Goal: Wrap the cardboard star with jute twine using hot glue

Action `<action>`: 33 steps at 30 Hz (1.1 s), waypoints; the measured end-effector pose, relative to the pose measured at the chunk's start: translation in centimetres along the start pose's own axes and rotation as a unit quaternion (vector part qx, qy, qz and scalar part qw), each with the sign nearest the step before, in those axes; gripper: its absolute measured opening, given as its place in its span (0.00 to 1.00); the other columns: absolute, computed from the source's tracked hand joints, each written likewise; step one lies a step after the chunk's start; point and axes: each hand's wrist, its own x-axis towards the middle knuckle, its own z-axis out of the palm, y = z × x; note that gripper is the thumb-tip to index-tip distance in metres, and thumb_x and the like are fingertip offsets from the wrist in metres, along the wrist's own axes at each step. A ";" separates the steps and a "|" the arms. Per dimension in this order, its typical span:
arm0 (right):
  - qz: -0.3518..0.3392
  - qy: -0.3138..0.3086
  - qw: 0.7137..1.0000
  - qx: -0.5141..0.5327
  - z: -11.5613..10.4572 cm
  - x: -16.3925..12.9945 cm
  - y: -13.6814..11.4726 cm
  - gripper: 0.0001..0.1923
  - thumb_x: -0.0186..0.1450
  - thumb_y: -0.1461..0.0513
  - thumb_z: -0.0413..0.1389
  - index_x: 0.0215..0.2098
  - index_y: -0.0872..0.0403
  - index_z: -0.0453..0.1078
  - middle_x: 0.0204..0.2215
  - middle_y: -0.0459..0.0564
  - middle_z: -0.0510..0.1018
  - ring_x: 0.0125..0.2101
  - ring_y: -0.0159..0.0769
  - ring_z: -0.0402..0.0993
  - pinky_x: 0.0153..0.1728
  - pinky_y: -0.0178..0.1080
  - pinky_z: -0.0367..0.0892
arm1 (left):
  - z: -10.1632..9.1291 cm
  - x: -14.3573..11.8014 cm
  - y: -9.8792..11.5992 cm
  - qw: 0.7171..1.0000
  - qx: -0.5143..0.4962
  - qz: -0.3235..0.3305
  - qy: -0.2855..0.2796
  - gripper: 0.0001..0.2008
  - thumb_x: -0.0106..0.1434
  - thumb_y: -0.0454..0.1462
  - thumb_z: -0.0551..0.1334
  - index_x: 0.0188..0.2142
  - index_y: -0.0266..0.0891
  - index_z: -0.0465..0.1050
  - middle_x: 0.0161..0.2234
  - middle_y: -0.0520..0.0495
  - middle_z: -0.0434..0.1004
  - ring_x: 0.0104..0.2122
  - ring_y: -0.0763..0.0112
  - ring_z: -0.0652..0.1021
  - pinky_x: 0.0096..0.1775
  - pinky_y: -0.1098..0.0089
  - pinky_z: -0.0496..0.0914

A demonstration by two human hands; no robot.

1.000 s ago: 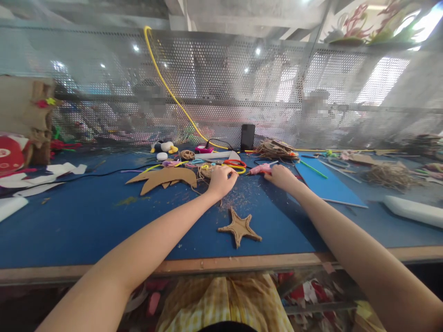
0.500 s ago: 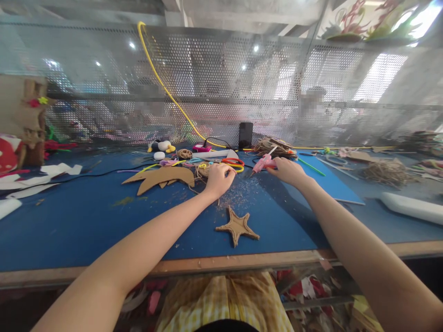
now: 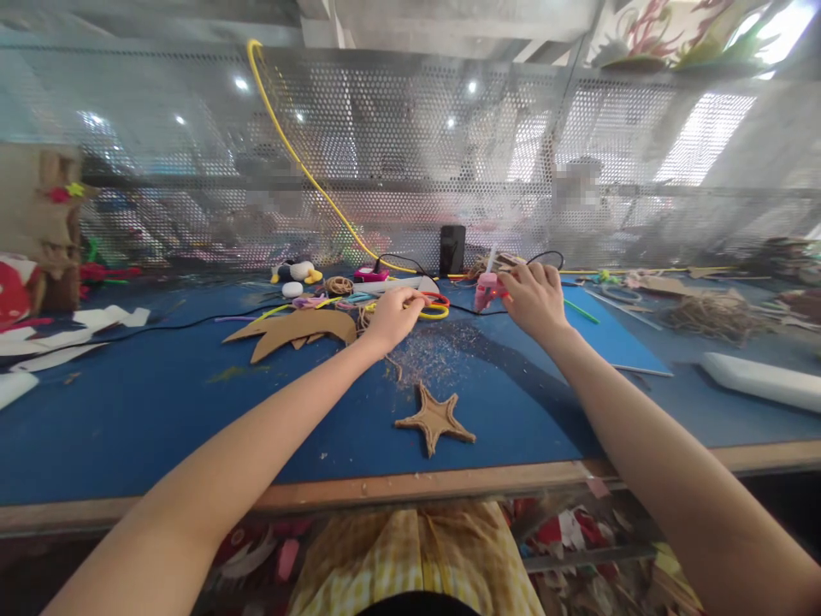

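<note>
My right hand (image 3: 535, 299) grips a pink glue gun (image 3: 487, 289) and holds it raised above the blue table (image 3: 147, 411), nozzle pointing down. My left hand (image 3: 392, 315) is closed on a bundle of brown twine (image 3: 367, 318) beside the red and yellow scissors (image 3: 433, 305). A twine-wrapped star (image 3: 436, 418) lies on the table nearer to me, between my two arms. Loose twine scraps (image 3: 436, 351) are scattered just beyond it.
A cardboard leaf shape (image 3: 295, 329) lies left of my left hand. A black phone (image 3: 452, 249) stands against the perforated metal screen (image 3: 410, 154). Twine heaps (image 3: 709, 312), a blue sheet (image 3: 609, 342) and a white foam piece (image 3: 757, 382) lie to the right; white scraps (image 3: 57, 334) to the left.
My right hand has lifted the pink glue gun off the table and turned it upright. My left hand has stayed on the twine, shifting slightly.
</note>
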 end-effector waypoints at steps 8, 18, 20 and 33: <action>0.195 0.022 0.974 0.112 1.5 0.1 -0.1 0.20 0.67 0.54 0.51 0.52 0.59 0.64 0.46 0.67 0.77 0.48 0.57 0.70 0.46 0.51 0.62 | -6.6 -2.8 3.6 0.923 0.000 0.133 -0.362 0.12 0.55 0.47 0.72 0.23 0.46 0.78 0.29 0.52 0.78 0.31 0.67 0.79 0.36 0.72 0.70; 0.148 -0.018 0.970 0.191 1.5 0.3 -1.7 0.19 0.64 0.56 0.51 0.51 0.56 0.62 0.45 0.65 0.75 0.47 0.56 0.70 0.45 0.50 0.65 | -6.0 -7.7 2.3 0.916 0.016 0.178 -0.360 0.02 0.62 0.41 0.70 0.33 0.48 0.80 0.43 0.48 0.77 0.47 0.62 0.76 0.54 0.65 0.67; 0.086 -0.018 0.973 0.215 1.2 0.3 -2.0 0.16 0.64 0.56 0.52 0.47 0.55 0.62 0.43 0.62 0.74 0.45 0.51 0.70 0.45 0.47 0.64 | -5.8 -7.6 1.6 0.923 0.015 0.171 -0.344 0.03 0.63 0.41 0.69 0.34 0.48 0.81 0.42 0.49 0.77 0.46 0.62 0.76 0.54 0.65 0.67; -0.227 0.001 0.887 0.403 -1.3 -0.6 -5.1 0.10 0.63 0.63 0.56 0.34 0.50 0.57 0.27 0.43 0.64 0.26 0.33 0.58 0.29 0.37 0.56 | -4.6 -7.9 0.4 0.927 -0.024 0.190 -0.323 0.08 0.66 0.42 0.68 0.37 0.40 0.80 0.42 0.45 0.76 0.46 0.62 0.75 0.53 0.63 0.65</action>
